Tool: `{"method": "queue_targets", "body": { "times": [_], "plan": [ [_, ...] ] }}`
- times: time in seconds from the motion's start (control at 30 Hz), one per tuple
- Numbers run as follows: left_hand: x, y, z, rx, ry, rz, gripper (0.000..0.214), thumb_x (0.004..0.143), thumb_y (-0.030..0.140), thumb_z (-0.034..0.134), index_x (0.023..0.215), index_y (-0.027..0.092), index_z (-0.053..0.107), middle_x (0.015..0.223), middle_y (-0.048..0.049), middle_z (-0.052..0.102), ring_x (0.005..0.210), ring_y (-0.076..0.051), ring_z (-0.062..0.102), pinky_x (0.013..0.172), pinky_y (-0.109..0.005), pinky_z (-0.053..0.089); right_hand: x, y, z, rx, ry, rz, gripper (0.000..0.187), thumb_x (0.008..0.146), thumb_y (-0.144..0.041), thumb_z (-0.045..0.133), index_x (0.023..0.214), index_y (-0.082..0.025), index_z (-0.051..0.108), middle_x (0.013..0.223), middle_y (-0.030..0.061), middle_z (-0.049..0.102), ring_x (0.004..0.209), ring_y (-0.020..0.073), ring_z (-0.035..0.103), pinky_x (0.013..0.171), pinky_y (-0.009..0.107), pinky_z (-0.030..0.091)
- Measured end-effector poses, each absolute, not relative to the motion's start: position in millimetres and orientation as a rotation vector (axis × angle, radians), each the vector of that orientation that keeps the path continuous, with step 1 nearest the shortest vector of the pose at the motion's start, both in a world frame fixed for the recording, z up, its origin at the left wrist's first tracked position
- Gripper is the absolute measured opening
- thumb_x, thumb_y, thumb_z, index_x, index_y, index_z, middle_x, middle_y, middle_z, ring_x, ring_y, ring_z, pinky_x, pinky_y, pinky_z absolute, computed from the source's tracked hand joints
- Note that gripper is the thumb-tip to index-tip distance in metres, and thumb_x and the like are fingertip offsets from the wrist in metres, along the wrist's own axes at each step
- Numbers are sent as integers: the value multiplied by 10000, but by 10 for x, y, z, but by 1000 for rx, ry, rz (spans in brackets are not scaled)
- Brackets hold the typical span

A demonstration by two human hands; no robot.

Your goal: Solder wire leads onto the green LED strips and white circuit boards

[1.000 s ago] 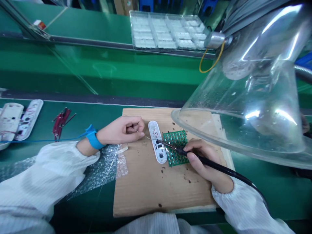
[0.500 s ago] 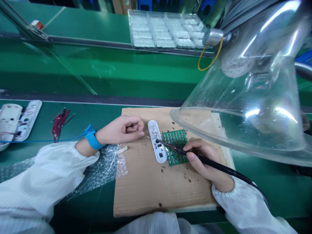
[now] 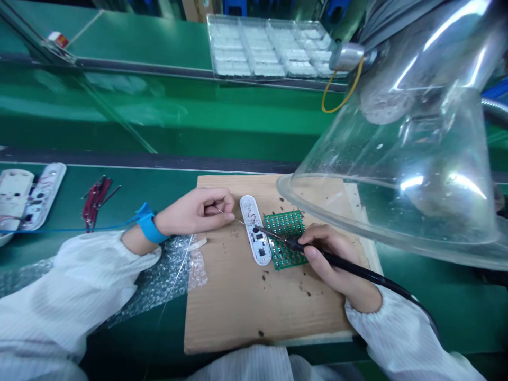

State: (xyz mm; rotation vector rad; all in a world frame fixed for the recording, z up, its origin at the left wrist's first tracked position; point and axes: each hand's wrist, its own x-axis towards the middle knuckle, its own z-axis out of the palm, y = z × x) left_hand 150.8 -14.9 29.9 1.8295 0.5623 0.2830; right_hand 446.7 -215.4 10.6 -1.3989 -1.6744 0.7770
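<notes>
Brown board (image 3: 222, 312) bears white casing (image 3: 258, 244); clear hood (image 3: 381, 174) at right.

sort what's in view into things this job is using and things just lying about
In use, it seems:
left hand, pinching thin solder wire
right hand, holding soldering iron
white oblong casing with electronics, at the iron's tip
brown work board underneath
probably the green circuit-board panel alongside

Apparently just lying about:
dark red wires
bubble wrap
clear compartment tray

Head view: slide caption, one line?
Left hand holding thin wire, right hand a soldering iron, at a white module beside a green circuit board.
</notes>
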Motion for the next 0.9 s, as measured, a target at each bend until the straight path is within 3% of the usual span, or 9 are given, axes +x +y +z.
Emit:
{"method": "queue_targets", "body": {
  "times": [0.67, 0.9],
  "plan": [
    [1509, -148, 293, 1871, 601, 268, 183, 949, 314, 671, 867, 182, 575, 721, 47, 478, 568, -72, 372, 497, -186, 323, 4407, -2112, 210, -1443, -1712, 674, 143, 1069, -314, 645, 1202, -296, 695, 972, 18, 739, 723, 177, 664, 693, 315, 553],
    [1518, -147, 325, 1876, 594, 271, 180, 943, 306, 675, 862, 179, 577, 726, 44, 497, 560, -67, 369, 497, -189, 324, 4457, -2172, 138, -1497, -1628, 679, 159, 1054, -374, 682, 1179, -281, 714, 970, 51, 737, 801, 212, 703, 626, 314, 552]
  ]
}}
